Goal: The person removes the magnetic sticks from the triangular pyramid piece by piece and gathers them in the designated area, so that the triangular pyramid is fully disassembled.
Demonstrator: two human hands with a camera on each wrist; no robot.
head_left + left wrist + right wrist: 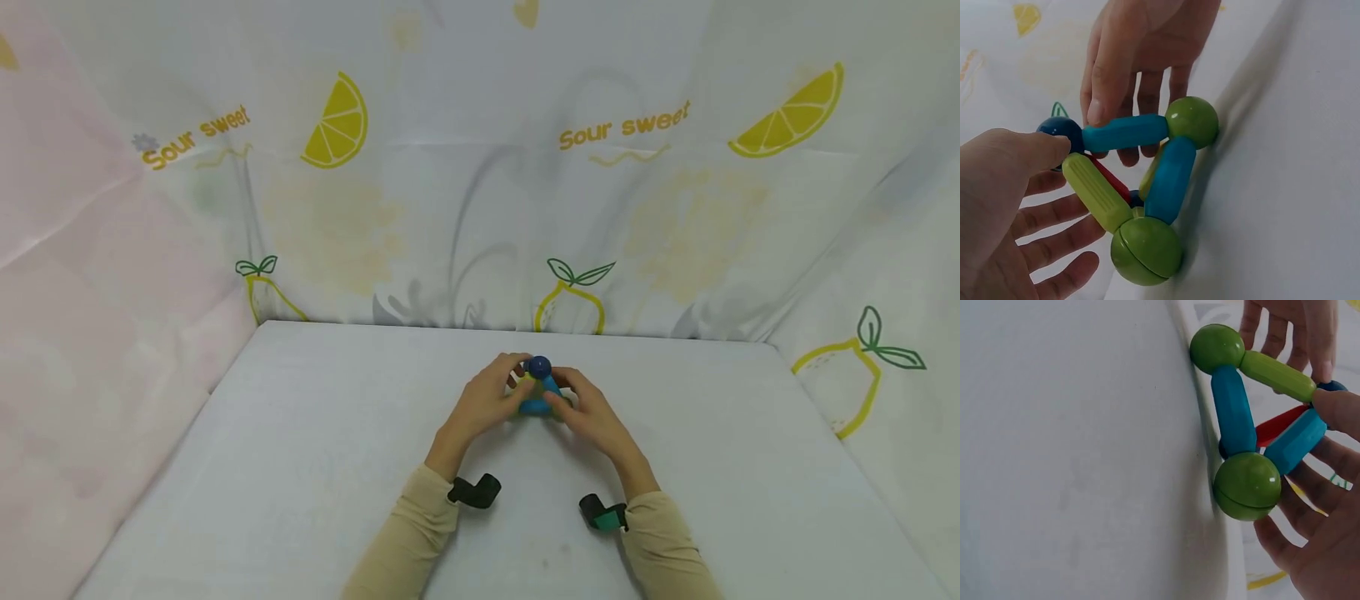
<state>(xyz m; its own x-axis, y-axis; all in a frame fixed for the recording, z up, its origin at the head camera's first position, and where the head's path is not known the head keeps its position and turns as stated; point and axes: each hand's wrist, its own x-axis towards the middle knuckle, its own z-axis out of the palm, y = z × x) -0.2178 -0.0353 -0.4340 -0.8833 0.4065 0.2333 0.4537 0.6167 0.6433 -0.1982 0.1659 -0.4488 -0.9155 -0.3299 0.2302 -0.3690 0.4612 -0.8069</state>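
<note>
A pyramid of toy building sticks and balls stands on the table between both hands. At its top is a dark blue ball (539,367); two green balls (1146,251) form the near base corners, joined by a blue stick (1171,178). A lime stick (1099,194) and another blue stick (1125,131) slope up to the top. Behind them a red stick (1279,427) is partly hidden. My left hand (483,398) holds the top from the left, thumb on the dark blue ball. From the right, my right hand (597,417) grips the sloping blue stick near its upper end.
The white table (300,467) reaches back to a hanging cloth (450,208) printed with lemons, which also encloses the sides. Black cameras are strapped at the left wrist (476,492) and right wrist (602,512).
</note>
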